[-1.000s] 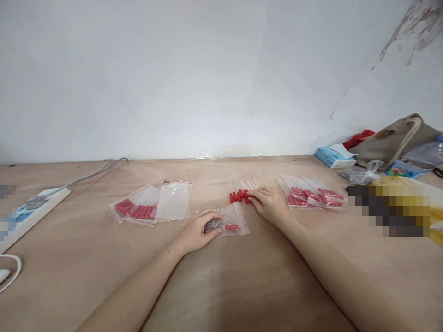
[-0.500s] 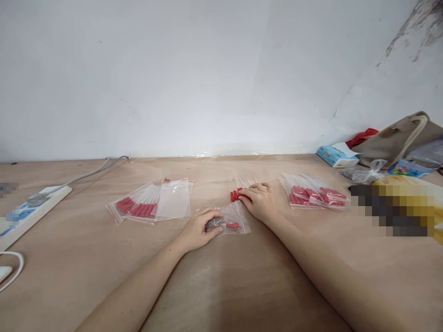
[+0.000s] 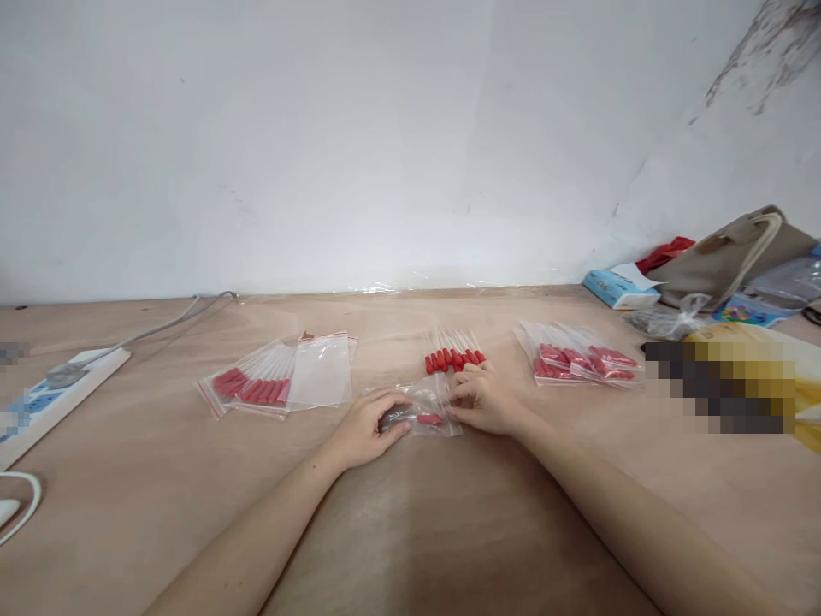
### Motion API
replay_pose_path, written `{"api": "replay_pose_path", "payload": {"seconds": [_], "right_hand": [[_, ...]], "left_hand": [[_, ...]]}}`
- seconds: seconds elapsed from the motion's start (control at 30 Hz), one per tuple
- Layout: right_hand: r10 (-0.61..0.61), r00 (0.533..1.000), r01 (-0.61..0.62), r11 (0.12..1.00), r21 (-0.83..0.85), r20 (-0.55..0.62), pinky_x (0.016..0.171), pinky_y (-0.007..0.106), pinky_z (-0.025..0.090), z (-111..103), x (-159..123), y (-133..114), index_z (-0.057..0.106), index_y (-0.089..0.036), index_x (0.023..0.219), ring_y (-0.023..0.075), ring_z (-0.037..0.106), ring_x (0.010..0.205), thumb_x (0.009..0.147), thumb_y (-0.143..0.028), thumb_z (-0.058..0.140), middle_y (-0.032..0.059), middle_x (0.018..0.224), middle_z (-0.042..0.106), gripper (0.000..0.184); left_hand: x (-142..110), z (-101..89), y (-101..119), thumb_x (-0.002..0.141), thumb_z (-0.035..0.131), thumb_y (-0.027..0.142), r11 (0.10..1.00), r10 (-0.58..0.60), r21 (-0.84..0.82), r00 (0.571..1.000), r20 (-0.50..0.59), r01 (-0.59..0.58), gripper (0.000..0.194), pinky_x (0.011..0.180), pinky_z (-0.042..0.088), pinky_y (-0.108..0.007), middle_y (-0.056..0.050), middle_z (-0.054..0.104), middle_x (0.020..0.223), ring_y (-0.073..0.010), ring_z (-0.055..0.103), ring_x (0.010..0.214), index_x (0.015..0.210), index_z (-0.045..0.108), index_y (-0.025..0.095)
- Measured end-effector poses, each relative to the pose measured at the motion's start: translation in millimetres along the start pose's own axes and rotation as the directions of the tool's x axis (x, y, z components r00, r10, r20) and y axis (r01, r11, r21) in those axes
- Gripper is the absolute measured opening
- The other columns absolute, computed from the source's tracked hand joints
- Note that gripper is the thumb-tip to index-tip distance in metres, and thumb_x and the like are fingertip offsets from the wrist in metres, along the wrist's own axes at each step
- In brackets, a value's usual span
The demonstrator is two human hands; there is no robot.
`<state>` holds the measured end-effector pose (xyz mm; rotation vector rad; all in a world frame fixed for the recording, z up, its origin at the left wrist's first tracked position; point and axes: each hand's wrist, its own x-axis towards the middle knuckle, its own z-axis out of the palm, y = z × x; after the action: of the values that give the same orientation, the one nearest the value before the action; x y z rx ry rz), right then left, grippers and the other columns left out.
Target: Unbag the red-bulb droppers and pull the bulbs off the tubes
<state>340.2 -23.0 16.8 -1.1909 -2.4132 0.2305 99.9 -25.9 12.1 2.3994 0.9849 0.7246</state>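
A clear plastic zip bag [image 3: 416,400] lies flat at the middle of the table with a red-ended stick [image 3: 428,419] inside. My left hand [image 3: 372,428] holds the bag's left part, thumb and fingers curved over it. At the bag's right edge, my right hand [image 3: 484,400] has its thumb and fingers drawn together on the plastic; whether a stick is also between them is hidden. Just beyond the bag is a row of thin pale sticks with red ends [image 3: 442,358], its right end partly behind my right hand.
Filled bags with red-ended items lie in piles, one on the left [image 3: 256,389] and one on the right [image 3: 577,364]. An unfilled-looking bag [image 3: 324,368] tops the left pile. A power strip [image 3: 83,385] stands far left; a tissue pack [image 3: 619,288] and a bag [image 3: 711,265] sit back right.
My right hand has moved back from the row of red-ended sticks to the right edge of the zip bag, uncovering more of the row. My left hand stays in place.
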Motion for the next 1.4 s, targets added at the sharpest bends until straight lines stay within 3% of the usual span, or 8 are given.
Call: {"api": "replay_pose_path", "payload": {"seconds": [0.23,0.47,0.57,0.7,0.87,1.07,1.23,1.4], "right_hand": [[-0.078,0.996,0.079,0.996,-0.028,0.036,0.068,0.028,0.023,2.5,0.7,-11.6,0.067,-0.026,0.073,0.0137,0.047,0.071,0.073,-0.048,0.058,-0.0008,0.067,0.058,0.024],[-0.14,0.99,0.141,0.986,-0.092,0.014,0.071,0.031,0.027,-3.3,0.1,-22.8,0.064,-0.019,0.072,0.0152,0.051,0.076,0.079,-0.029,0.05,0.0043,0.075,0.061,0.018],[-0.052,0.998,0.047,0.993,0.108,0.045,0.07,0.029,0.034,-19.6,0.7,-13.6,0.063,-0.018,0.078,0.0132,0.054,0.071,0.075,-0.022,0.051,0.0031,0.076,0.063,0.013],[0.133,0.988,-0.155,0.902,0.402,0.081,0.064,0.026,0.042,-55.3,-5.2,12.1,0.063,-0.017,0.08,0.0132,0.058,0.069,0.072,-0.028,0.056,0.0027,0.075,0.065,0.015],[0.412,0.901,-0.274,0.785,0.556,-0.138,0.061,0.026,0.045,-85.3,-14.1,44.2,0.062,-0.016,0.079,0.0141,0.059,0.066,0.068,-0.039,0.063,0.0038,0.074,0.065,0.025],[0.5,0.703,-0.277,0.848,0.452,-0.506,0.068,0.03,0.046,-47.7,0.2,46.3,0.063,-0.016,0.081,0.0163,0.06,0.072,0.067,-0.035,0.062,0.0049,0.078,0.066,0.023],[0.358,0.787,-0.281,0.933,0.224,-0.503,0.074,0.031,0.043,-8.3,5.7,47.4,0.065,-0.02,0.084,0.017,0.06,0.077,0.072,-0.031,0.056,0.0026,0.079,0.068,0.019],[0.296,0.834,-0.338,0.941,-0.008,-0.466,0.077,0.035,0.034,-3.7,2.7,47.5,0.065,-0.024,0.083,0.0203,0.057,0.083,0.073,-0.039,0.057,0.001,0.081,0.067,0.021]], "left_hand": [[1.0,1.6,-0.7,0.081,0.05,0.026,0.999,0.035,0.03,0.999,-0.001,-0.035,0.023,0.086,0.042,-0.032,-0.005,0.059,0.106,-0.0179,0.053,0.099,0.103,0.055,0.021],[1.1,0.9,0.1,0.081,0.05,0.027,0.999,0.034,0.033,0.999,0.007,-0.034,0.025,0.086,0.042,-0.032,-0.005,0.059,0.106,-0.0178,0.053,0.098,0.105,0.054,0.021],[0.1,0.2,1.5,0.081,0.05,0.029,0.999,0.018,0.033,1.0,0.011,-0.018,0.026,0.084,0.043,-0.031,-0.005,0.059,0.105,-0.0173,0.054,0.096,0.106,0.053,0.021],[-0.9,-1.3,3.8,0.082,0.048,0.029,0.999,-0.004,0.044,0.999,0.033,0.003,0.027,0.084,0.044,-0.031,-0.005,0.057,0.108,-0.0167,0.054,0.096,0.108,0.053,0.022],[-0.1,-3.4,2.4,0.083,0.044,0.022,0.979,0.078,0.172,0.984,0.159,-0.105,0.042,0.102,0.028,-0.041,-0.004,0.044,0.13,-0.0214,0.035,0.123,0.124,0.044,0.029],[-1.8,-1.1,2.7,0.084,0.044,0.028,0.939,0.033,0.319,0.954,0.298,-0.132,0.046,0.105,0.014,-0.052,0.0,0.026,0.142,-0.0258,0.017,0.132,0.128,0.037,0.037],[-2.1,-3.0,13.0,0.076,0.054,0.025,0.949,-0.008,0.306,0.969,0.247,-0.07,0.05,0.102,0.021,-0.05,-0.003,0.034,0.137,-0.0271,0.028,0.126,0.124,0.044,0.034],[2.6,-6.2,11.3,0.082,0.048,0.035,0.974,-0.064,0.224,0.994,0.089,0.043,0.034,0.097,0.032,-0.044,-0.006,0.046,0.126,-0.0235,0.041,0.116,0.114,0.054,0.027]]}}
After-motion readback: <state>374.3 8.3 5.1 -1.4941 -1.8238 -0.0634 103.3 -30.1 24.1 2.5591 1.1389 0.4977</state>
